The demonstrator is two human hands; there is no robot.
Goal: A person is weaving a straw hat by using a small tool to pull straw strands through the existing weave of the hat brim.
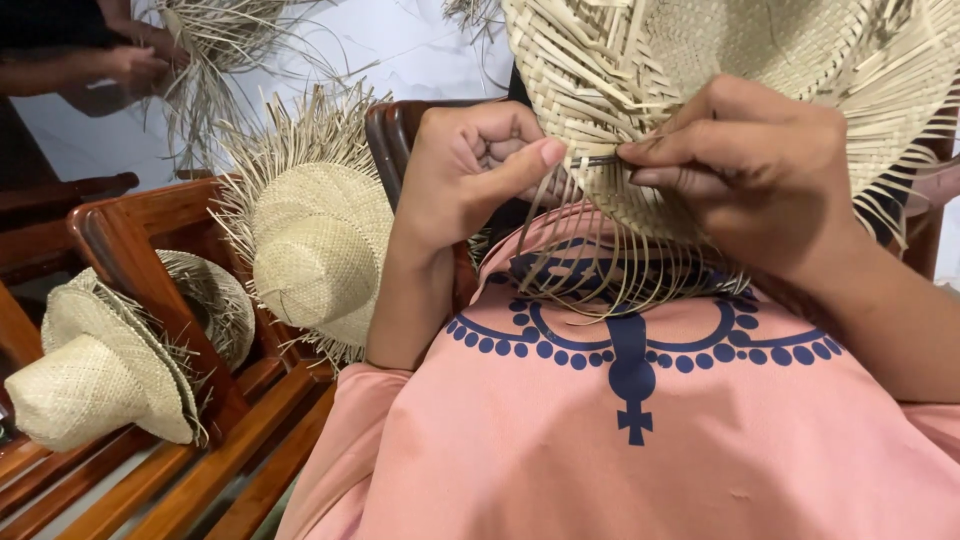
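Observation:
A pale woven straw hat (760, 50) with loose unwoven strands is held up in front of me, above my pink garment. My left hand (470, 165) grips its lower edge, thumb pressed against the weave. My right hand (750, 165) pinches a single thin straw strand (598, 160) at the hat's brim, fingertips close to my left thumb. Loose strands hang down from the brim over my chest.
Two more straw hats with frayed brims rest on wooden chairs: one (320, 255) at centre left, one (95, 370) at lower left. Another person's hands (140, 60) work on straw at the top left. White floor lies behind.

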